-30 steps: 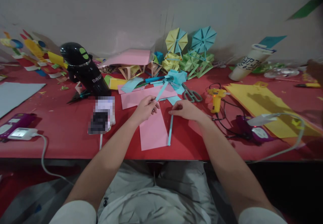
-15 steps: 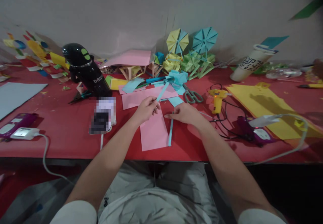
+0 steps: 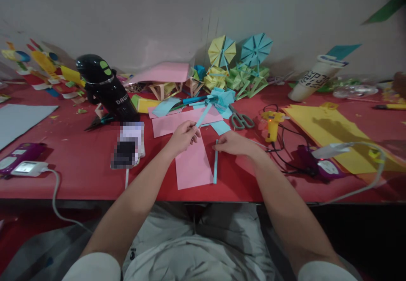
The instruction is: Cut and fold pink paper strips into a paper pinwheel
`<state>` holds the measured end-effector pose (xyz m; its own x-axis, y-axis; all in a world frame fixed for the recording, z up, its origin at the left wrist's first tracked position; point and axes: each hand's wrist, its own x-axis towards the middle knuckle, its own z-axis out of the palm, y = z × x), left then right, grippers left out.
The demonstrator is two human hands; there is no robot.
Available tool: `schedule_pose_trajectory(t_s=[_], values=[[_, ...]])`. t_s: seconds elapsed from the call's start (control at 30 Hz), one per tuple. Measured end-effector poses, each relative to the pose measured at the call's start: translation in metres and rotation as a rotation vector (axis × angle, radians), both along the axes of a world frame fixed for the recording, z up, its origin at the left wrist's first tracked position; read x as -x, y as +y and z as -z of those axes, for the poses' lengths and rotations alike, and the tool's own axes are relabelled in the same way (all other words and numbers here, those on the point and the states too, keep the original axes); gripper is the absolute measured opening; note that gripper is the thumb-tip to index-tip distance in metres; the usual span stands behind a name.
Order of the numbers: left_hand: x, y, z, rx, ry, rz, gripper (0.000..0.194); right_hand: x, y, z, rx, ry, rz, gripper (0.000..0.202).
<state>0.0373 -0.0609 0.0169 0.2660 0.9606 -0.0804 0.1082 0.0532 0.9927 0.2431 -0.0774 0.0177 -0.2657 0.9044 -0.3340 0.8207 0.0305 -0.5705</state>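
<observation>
My left hand (image 3: 185, 136) pinches the lower end of a light-blue paper strip (image 3: 204, 115), which slants up toward crumpled blue paper pieces (image 3: 222, 97). Whether the strip joins those pieces, I cannot tell. Close by, my right hand (image 3: 234, 143) has its thumb and fingertips closed on the upper end of a second blue paper strip (image 3: 215, 167). That strip points toward me, beside the right edge of a pink paper sheet (image 3: 193, 169). Another pink sheet (image 3: 161, 126) lies crosswise behind my left hand. Grey-handled scissors (image 3: 242, 121) rest beyond my right hand.
A yellow glue gun (image 3: 272, 129) with black cable stands right of the scissors, near a purple power strip (image 3: 326, 167) and yellow paper (image 3: 317, 124). Leftward are a phone (image 3: 127, 145) and a black bottle (image 3: 109, 91). Folded paper fans (image 3: 256, 49) stand against the wall.
My right hand has shifted slightly to the right, and the strip in it has turned more upright in view. My left hand stays almost in place.
</observation>
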Motion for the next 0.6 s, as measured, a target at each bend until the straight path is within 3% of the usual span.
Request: schedule_pose_trajectory(t_s=[0.37,0.6], values=[[0.0,0.001,0.001,-0.001,0.011,0.001,0.016,-0.011,0.003,0.0,0.037,-0.012,0.003,0.029],[0.0,0.0,0.0,0.007,0.012,0.005,0.013,-0.019,0.002,-0.004,0.108,0.148,0.006,0.033]])
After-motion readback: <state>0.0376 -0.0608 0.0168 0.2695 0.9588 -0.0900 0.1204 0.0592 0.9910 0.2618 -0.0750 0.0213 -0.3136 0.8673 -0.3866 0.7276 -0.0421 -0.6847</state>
